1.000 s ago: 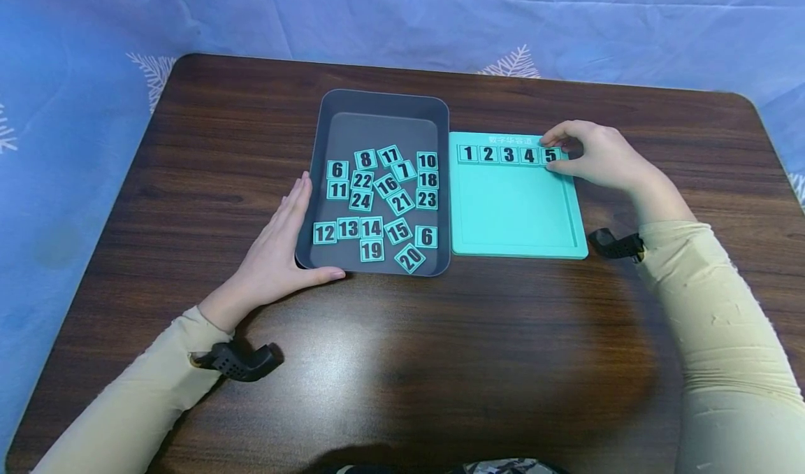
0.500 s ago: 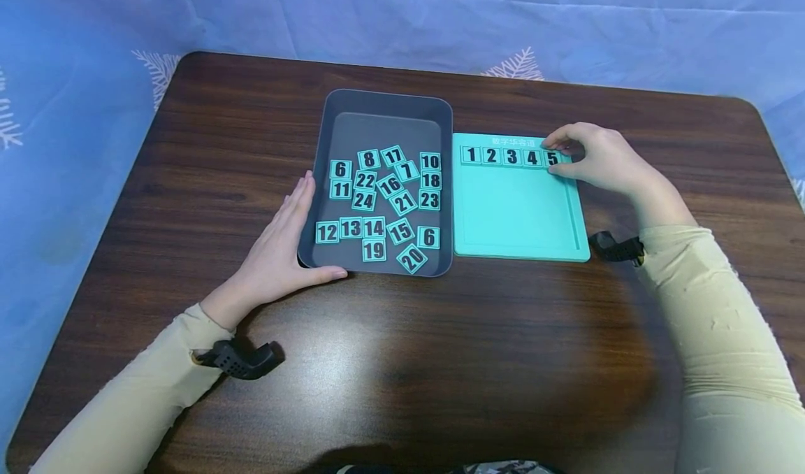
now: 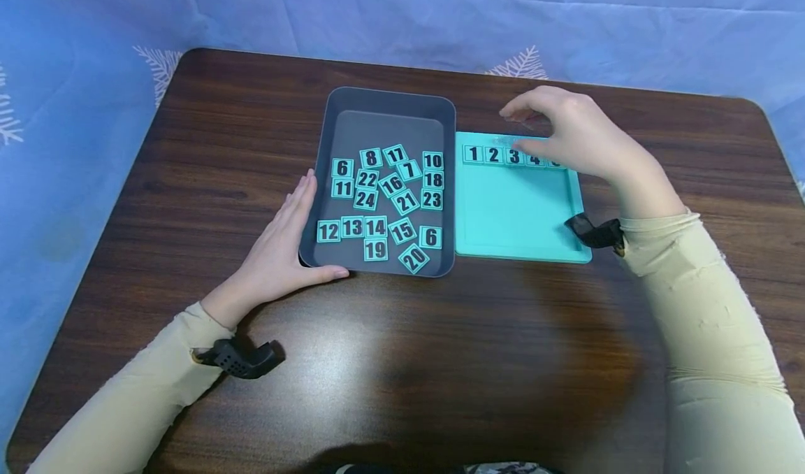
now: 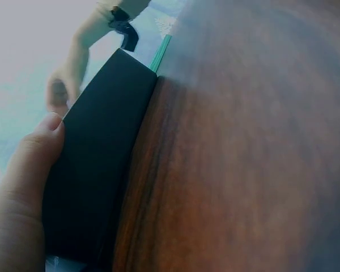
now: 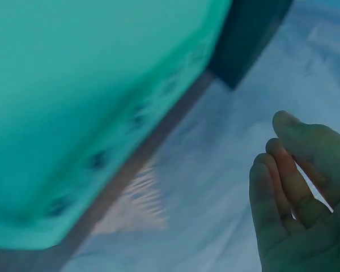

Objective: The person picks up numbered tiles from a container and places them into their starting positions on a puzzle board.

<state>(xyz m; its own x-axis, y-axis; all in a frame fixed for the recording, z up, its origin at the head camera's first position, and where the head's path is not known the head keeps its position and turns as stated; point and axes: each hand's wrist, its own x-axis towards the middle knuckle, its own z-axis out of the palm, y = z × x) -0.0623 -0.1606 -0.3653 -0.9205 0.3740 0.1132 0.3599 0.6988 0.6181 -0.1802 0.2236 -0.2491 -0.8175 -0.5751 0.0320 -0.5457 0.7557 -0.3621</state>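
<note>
A dark grey tray (image 3: 377, 126) holds several loose turquoise number tiles (image 3: 367, 179). My left hand (image 3: 269, 259) lies against its front left corner, fingers straight along the left side and thumb along the front wall. In the left wrist view the thumb (image 4: 37, 153) presses at the tray's wall (image 4: 96, 164). To the right lies a turquoise board (image 3: 516, 212) with a row of tiles 1 to 5 along its top. My right hand (image 3: 581, 135) hovers over that row with nothing in it, partly hiding tile 5. Its fingers (image 5: 266, 192) are loosely bent in the right wrist view.
Tray and board stand side by side on a dark wood table (image 3: 428, 362). A blue cloth (image 3: 352, 19) with white snowflake prints hangs behind the table. Black wrist cameras sit on both cream sleeves (image 3: 717, 320).
My right hand has let go of tile 5 at the row's right end, risen, and moved left over the board. My left hand stays at the tray.
</note>
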